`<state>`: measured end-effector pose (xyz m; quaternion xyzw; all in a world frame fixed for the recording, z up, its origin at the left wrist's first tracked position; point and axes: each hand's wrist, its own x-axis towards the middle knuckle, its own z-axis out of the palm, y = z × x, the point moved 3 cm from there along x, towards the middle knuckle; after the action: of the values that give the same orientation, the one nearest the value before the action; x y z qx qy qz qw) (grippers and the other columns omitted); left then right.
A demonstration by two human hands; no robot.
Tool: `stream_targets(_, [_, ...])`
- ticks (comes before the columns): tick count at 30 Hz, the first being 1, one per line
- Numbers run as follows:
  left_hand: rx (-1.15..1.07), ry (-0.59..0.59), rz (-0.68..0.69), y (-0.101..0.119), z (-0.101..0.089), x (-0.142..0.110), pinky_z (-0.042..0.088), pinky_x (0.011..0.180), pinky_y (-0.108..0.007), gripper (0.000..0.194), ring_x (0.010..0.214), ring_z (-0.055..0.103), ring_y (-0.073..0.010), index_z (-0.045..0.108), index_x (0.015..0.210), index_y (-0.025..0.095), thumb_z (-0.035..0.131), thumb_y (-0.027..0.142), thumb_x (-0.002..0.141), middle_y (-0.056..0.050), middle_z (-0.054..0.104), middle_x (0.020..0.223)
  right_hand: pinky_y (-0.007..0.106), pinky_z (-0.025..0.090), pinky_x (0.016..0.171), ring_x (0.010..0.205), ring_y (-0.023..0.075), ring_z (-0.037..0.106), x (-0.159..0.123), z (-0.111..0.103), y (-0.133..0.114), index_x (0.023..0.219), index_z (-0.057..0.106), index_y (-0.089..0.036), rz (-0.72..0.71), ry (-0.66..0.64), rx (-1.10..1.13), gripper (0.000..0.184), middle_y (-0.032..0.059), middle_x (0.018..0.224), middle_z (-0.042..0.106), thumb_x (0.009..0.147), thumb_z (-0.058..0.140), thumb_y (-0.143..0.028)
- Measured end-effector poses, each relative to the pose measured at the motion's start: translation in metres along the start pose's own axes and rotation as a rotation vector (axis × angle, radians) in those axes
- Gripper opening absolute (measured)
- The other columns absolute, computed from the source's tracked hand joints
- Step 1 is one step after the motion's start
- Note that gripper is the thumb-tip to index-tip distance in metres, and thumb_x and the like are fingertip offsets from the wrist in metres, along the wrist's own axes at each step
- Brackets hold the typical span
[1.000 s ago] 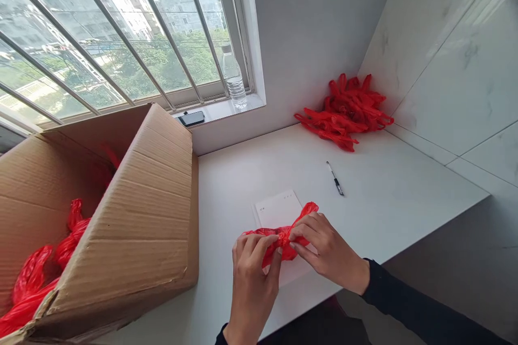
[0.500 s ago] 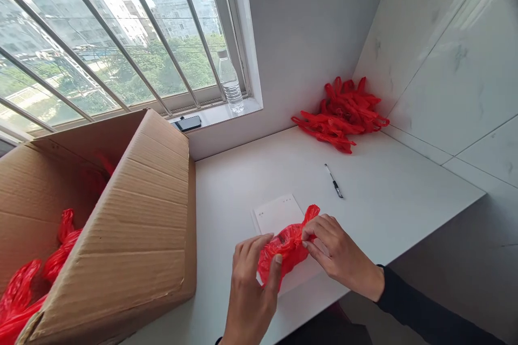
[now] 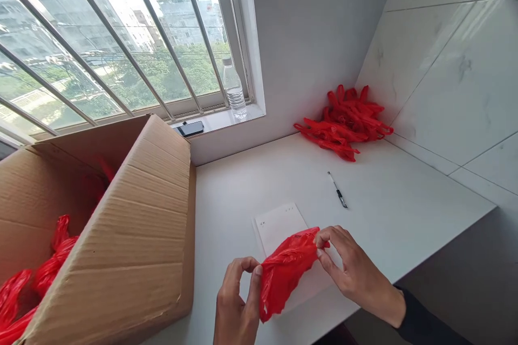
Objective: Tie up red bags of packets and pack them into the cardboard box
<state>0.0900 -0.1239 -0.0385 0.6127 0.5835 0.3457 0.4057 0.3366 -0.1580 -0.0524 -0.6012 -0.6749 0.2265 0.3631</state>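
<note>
Between both hands a red plastic bag (image 3: 288, 269) is stretched out above the table, its film creased and hanging toward the front. My left hand (image 3: 239, 294) pinches the bag's left end between thumb and forefinger. At the opposite end, the thumb and forefinger of my right hand (image 3: 350, 264) are closed on a corner of it. Beneath the bag lies a white paper pad (image 3: 279, 222) with small marks along its top, partly covered by the bag. A pen (image 3: 337, 190) rests to the right, beyond my right hand.
At left stands an open cardboard box (image 3: 133, 237) holding several knotted red bags (image 3: 56, 259). A heap of red plastic bags (image 3: 348, 121) lies in the far corner of the white table (image 3: 226, 194). On the sill are a water bottle (image 3: 234, 91) and a phone (image 3: 190, 129).
The bunched bag has been pulled out wider and flatter. My left hand has gone from open beside it to pinching its end, and my right hand has moved slightly right and down.
</note>
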Motion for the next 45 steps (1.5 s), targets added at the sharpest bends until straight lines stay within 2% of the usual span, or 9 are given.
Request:
stream_targets(4, [0.032, -0.032, 0.202, 0.004, 0.014, -0.005, 0.056, 0.074, -0.034, 0.026, 0.106, 0.064, -0.0267, 0.068, 0.118, 0.03, 0.061, 0.045, 0.098, -0.007, 0.068, 0.117, 0.047, 0.046, 0.092, 0.104, 0.0247, 0.056, 0.001, 0.009, -0.013, 0.119, 0.049, -0.027, -0.05, -0.013, 0.02, 0.022, 0.004, 0.112, 0.062, 0.099, 0.054, -0.021])
stream_targets(8, [0.169, -0.081, 0.374, 0.006, 0.025, -0.009, 0.054, 0.089, -0.043, 0.014, 0.104, 0.063, -0.0275, 0.075, 0.104, 0.03, 0.063, 0.033, 0.097, -0.007, 0.071, 0.106, 0.046, 0.045, 0.092, 0.1, 0.0241, 0.059, 0.003, 0.021, -0.019, 0.112, 0.055, -0.028, -0.097, -0.092, 0.007, 0.015, 0.0011, 0.107, 0.066, 0.1, 0.063, -0.031])
stream_targets(20, [-0.187, 0.105, -0.155, -0.014, -0.001, -0.008, 0.051, 0.084, -0.035, 0.033, 0.096, 0.068, -0.025, 0.071, 0.106, 0.025, 0.065, 0.055, 0.094, -0.005, 0.075, 0.106, 0.036, 0.051, 0.076, 0.089, 0.022, 0.06, -0.011, 0.013, -0.009, 0.102, 0.054, -0.027, 0.172, -0.035, 0.178, 0.012, 0.0024, 0.095, 0.063, 0.106, 0.046, -0.036])
stream_targets(24, [-0.104, 0.119, 0.004, 0.004, 0.003, -0.01, 0.053, 0.087, -0.036, 0.037, 0.102, 0.066, -0.0259, 0.072, 0.121, 0.031, 0.069, 0.052, 0.091, -0.006, 0.072, 0.116, 0.036, 0.054, 0.086, 0.096, 0.0201, 0.063, -0.006, 0.012, -0.021, 0.112, 0.053, -0.028, 0.214, -0.064, 0.334, 0.012, 0.0019, 0.106, 0.064, 0.102, 0.052, -0.035])
stream_targets(27, [-0.07, 0.058, 0.152, 0.017, 0.007, -0.012, 0.052, 0.083, -0.034, 0.021, 0.099, 0.065, -0.025, 0.078, 0.104, 0.03, 0.072, 0.045, 0.09, -0.005, 0.071, 0.107, 0.036, 0.052, 0.095, 0.106, 0.0207, 0.064, -0.001, 0.011, -0.029, 0.119, 0.057, -0.029, 0.23, -0.087, 0.44, 0.023, 0.0024, 0.117, 0.065, 0.1, 0.059, -0.042])
stream_targets(30, [-0.116, 0.134, 0.103, 0.008, -0.002, -0.011, 0.051, 0.079, -0.029, 0.017, 0.091, 0.064, -0.0213, 0.076, 0.09, 0.027, 0.072, 0.043, 0.091, -0.003, 0.071, 0.096, 0.032, 0.052, 0.079, 0.088, 0.0187, 0.062, 0.0, 0.006, -0.026, 0.103, 0.062, -0.027, 0.299, -0.031, 0.461, 0.024, 0.001, 0.097, 0.065, 0.103, 0.056, -0.05])
stream_targets(36, [-0.295, 0.257, -0.129, -0.018, -0.023, -0.009, 0.055, 0.082, -0.028, 0.036, 0.098, 0.067, -0.022, 0.07, 0.112, 0.026, 0.07, 0.055, 0.09, -0.003, 0.073, 0.105, 0.028, 0.052, 0.076, 0.086, 0.017, 0.059, -0.01, -0.005, -0.002, 0.108, 0.056, -0.027, 0.405, 0.166, 0.603, 0.025, 0.0004, 0.097, 0.058, 0.102, 0.059, -0.052])
stream_targets(40, [-0.124, 0.214, 0.019, 0.001, -0.021, -0.012, 0.053, 0.092, -0.033, 0.032, 0.106, 0.064, -0.0237, 0.072, 0.113, 0.029, 0.073, 0.05, 0.089, -0.005, 0.068, 0.118, 0.034, 0.057, 0.091, 0.104, 0.0216, 0.063, -0.016, -0.004, -0.008, 0.135, 0.049, -0.03, 0.398, 0.099, 0.703, 0.044, 0.0056, 0.117, 0.062, 0.099, 0.064, -0.05])
stream_targets(45, [-0.067, 0.292, 0.202, 0.026, -0.027, -0.026, 0.055, 0.076, -0.033, 0.022, 0.087, 0.064, -0.0234, 0.082, 0.103, 0.034, 0.076, 0.047, 0.086, -0.004, 0.067, 0.092, 0.029, 0.057, 0.074, 0.083, 0.0183, 0.063, -0.018, -0.016, -0.011, 0.113, 0.058, -0.028, 0.407, 0.159, 0.574, 0.026, 0.0014, 0.094, 0.063, 0.103, 0.057, -0.051])
